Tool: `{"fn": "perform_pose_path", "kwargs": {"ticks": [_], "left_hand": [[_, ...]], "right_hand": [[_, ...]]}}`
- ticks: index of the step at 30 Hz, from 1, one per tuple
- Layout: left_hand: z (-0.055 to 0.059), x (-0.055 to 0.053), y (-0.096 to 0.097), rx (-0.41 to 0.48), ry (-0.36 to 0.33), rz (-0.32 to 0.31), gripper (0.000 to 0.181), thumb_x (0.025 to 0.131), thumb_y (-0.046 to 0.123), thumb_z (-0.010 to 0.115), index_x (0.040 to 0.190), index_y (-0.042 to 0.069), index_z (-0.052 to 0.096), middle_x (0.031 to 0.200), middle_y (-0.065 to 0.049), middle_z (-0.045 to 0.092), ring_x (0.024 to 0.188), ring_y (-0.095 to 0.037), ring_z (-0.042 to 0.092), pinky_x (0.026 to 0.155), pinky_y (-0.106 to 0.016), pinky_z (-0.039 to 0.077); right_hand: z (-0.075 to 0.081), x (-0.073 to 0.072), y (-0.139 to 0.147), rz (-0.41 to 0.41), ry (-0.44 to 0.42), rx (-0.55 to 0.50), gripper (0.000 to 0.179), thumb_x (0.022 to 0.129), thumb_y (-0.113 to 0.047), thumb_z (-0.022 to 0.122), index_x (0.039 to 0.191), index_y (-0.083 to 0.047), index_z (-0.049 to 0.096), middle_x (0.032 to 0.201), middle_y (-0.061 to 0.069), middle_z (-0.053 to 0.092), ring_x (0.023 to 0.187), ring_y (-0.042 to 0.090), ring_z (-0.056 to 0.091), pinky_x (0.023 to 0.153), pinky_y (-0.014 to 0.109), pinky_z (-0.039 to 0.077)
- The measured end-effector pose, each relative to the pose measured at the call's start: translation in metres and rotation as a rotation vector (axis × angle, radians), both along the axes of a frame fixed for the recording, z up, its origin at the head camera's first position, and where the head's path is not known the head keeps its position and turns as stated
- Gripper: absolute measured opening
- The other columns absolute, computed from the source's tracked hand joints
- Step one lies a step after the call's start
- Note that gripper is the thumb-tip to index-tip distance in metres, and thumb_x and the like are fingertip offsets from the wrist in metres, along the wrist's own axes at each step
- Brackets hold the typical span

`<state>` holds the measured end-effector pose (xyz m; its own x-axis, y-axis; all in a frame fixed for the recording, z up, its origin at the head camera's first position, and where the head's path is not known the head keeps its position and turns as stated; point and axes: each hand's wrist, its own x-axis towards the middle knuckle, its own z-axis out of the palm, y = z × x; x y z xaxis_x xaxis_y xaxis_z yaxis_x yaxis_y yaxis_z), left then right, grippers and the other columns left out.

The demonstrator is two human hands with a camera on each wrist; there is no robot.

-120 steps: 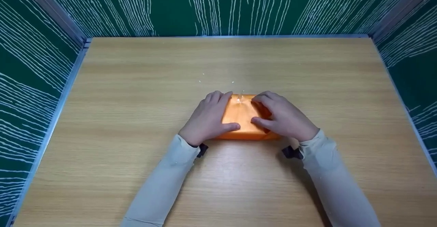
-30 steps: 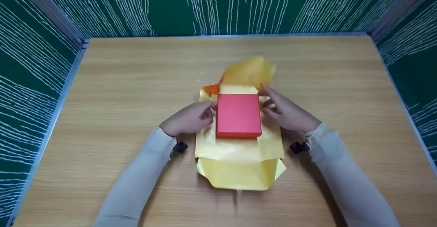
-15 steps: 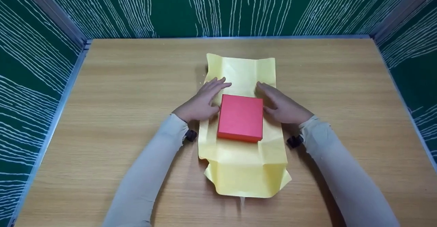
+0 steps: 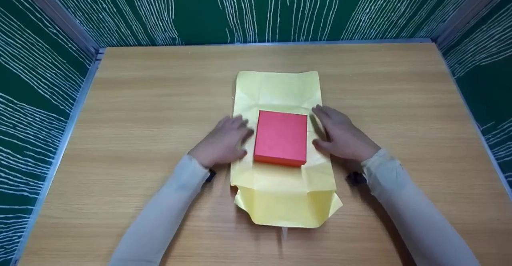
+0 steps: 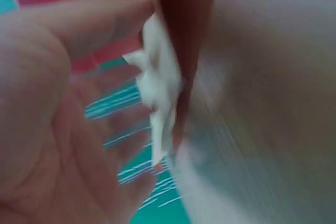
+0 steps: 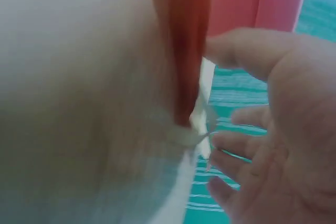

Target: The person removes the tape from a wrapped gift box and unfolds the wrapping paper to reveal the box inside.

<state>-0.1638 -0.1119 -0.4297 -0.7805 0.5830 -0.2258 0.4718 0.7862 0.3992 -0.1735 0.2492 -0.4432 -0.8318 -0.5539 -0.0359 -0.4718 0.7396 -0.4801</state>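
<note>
A red box (image 4: 281, 137) lies slightly turned on a creased sheet of wrapping paper (image 4: 278, 88), pale yellow on its upper face. In both wrist views the paper's underside shows orange-red. To the left of the box, my left hand (image 4: 224, 140) hovers over the paper's left edge with fingers spread and nothing held. My right hand (image 4: 346, 134) is at the paper's right edge, thumb and fingers apart, beside the box. The paper's near flap (image 4: 286, 208) stands partly raised along its fold, with a strip of clear tape (image 4: 284, 232) sticking out from its end.
The wooden tabletop (image 4: 140, 106) surrounds the paper. Green panels (image 4: 196, 10) with white streaks stand at the back and both sides, with a blue strip (image 4: 360, 41) along the table's rear edge.
The orange-wrapped parcel has been unfolded, baring the red box. The far flap has swung back and now lies flatter. Both hands have drawn apart, off the far flap and toward the paper's sides.
</note>
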Motion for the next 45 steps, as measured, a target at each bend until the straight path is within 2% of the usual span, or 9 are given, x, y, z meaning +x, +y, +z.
{"fn": "perform_pose_path", "kwargs": {"ticks": [2,5,9,14,20,24,31,39,45], "left_hand": [[0.002,0.018,-0.007,0.000,-0.023,-0.054,0.068,0.092,0.036,0.074,0.152,0.012,0.052,0.166,-0.016,0.033,0.156,-0.034,0.023,0.127,-0.048,0.012],[0.003,0.037,-0.014,-0.015,-0.076,-0.079,0.091,0.085,0.054,0.078,0.159,0.014,0.042,0.170,-0.012,0.023,0.158,-0.031,0.017,0.126,-0.049,0.012],[0.002,0.050,-0.016,-0.045,-0.100,-0.074,0.123,0.072,0.070,0.081,0.165,0.012,0.027,0.173,-0.014,0.008,0.160,-0.034,0.004,0.125,-0.058,0.003],[-0.003,0.052,-0.010,-0.109,-0.058,-0.060,0.137,0.065,0.076,0.081,0.166,0.008,0.019,0.172,-0.019,0.002,0.159,-0.037,0.000,0.122,-0.064,-0.002],[-0.006,0.046,-0.004,-0.125,0.013,-0.009,0.140,0.062,0.079,0.082,0.165,0.008,0.021,0.172,-0.020,0.006,0.159,-0.036,-0.001,0.121,-0.064,-0.008],[-0.007,0.045,0.000,-0.128,0.051,-0.016,0.139,0.061,0.078,0.083,0.164,0.004,0.024,0.170,-0.025,0.010,0.159,-0.036,-0.002,0.121,-0.062,-0.011],[-0.004,0.053,0.008,-0.174,0.101,-0.051,0.148,0.055,0.079,0.086,0.163,-0.001,0.022,0.170,-0.024,0.012,0.159,-0.037,0.001,0.123,-0.061,-0.007],[-0.001,0.065,0.018,-0.221,0.079,-0.060,0.155,0.053,0.075,0.089,0.163,-0.005,0.015,0.170,-0.024,0.012,0.159,-0.035,0.005,0.125,-0.058,-0.003],[0.000,0.067,0.021,-0.211,0.067,-0.039,0.154,0.053,0.072,0.091,0.163,-0.005,0.016,0.169,-0.025,0.015,0.159,-0.037,0.009,0.124,-0.060,-0.002]], "right_hand": [[0.004,0.015,0.002,0.039,-0.013,0.039,0.088,0.091,-0.027,0.077,0.160,0.004,0.030,0.161,0.029,0.033,0.147,0.049,0.032,0.119,0.061,0.026],[0.009,0.034,0.005,0.083,-0.025,0.083,0.092,0.088,-0.039,0.081,0.157,0.003,0.037,0.159,0.027,0.037,0.145,0.048,0.037,0.117,0.060,0.031],[0.011,0.049,0.009,0.104,-0.046,0.129,0.110,0.080,-0.060,0.082,0.157,0.004,0.036,0.163,0.024,0.034,0.149,0.046,0.031,0.121,0.060,0.021],[0.005,0.050,0.011,0.112,-0.116,0.184,0.136,0.070,-0.079,0.077,0.162,0.003,0.021,0.170,0.021,0.017,0.156,0.044,0.012,0.122,0.064,-0.002],[-0.003,0.040,0.015,0.099,-0.083,0.186,0.141,0.067,-0.081,0.078,0.164,0.002,0.017,0.171,0.019,0.013,0.157,0.045,0.007,0.121,0.063,-0.009],[-0.004,0.039,0.019,0.100,-0.070,0.201,0.142,0.066,-0.079,0.080,0.163,0.002,0.017,0.171,0.020,0.012,0.157,0.045,0.006,0.122,0.061,-0.010],[0.006,0.056,0.011,0.123,-0.088,0.208,0.146,0.062,-0.078,0.083,0.162,0.006,0.018,0.169,0.027,0.014,0.156,0.048,0.010,0.122,0.061,-0.005],[0.006,0.065,-0.007,0.169,-0.032,0.278,0.144,0.061,-0.074,0.085,0.162,0.005,0.019,0.170,0.023,0.017,0.158,0.042,0.008,0.123,0.058,-0.009],[0.006,0.062,-0.012,0.219,0.026,0.241,0.138,0.064,-0.072,0.084,0.162,0.002,0.022,0.169,0.020,0.022,0.158,0.038,0.012,0.124,0.055,-0.010]]}}
